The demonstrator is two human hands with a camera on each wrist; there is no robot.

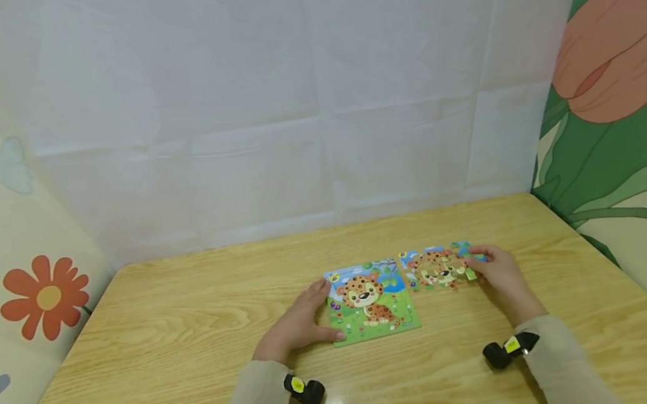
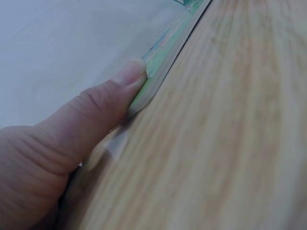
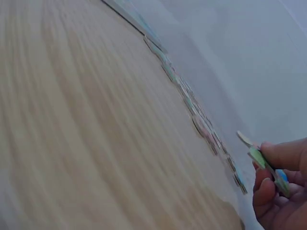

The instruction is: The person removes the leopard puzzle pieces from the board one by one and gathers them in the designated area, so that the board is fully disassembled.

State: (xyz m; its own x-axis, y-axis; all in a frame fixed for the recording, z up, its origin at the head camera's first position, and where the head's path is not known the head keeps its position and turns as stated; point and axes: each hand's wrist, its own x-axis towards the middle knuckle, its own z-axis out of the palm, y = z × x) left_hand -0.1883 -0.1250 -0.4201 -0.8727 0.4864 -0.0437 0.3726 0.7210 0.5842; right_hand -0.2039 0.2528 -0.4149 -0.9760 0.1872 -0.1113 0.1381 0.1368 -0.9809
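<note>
A creased white cloth (image 1: 293,91) stands behind the worktop (image 1: 168,313) and meets its far edge along a slightly slanting line. The worktop's left edge runs down beside a panel painted with a red flower (image 1: 48,297), its right edge beside one painted with a large pink tulip (image 1: 617,44). The widest stretch of wood grain lies between the left hand (image 1: 295,323) and the left edge; a smaller stretch lies between the right hand (image 1: 503,280) and the right edge, and a strip runs behind the things along the cloth. The left hand sits at the left side of the square leopard picture board (image 1: 367,302), thumb and other fingers spread apart, the thumb on the near left corner and the other fingertips by the far left one. The board lies flat, its near edge well back from the sleeves. Just beside its far right corner is a ragged-edged cluster of puzzle pieces (image 1: 432,269); whether they touch cannot be told. The right hand's fingers are together, clamped on small green puzzle pieces (image 3: 257,157), which show apart from the cluster in the right wrist view; their exact number cannot be told
</note>
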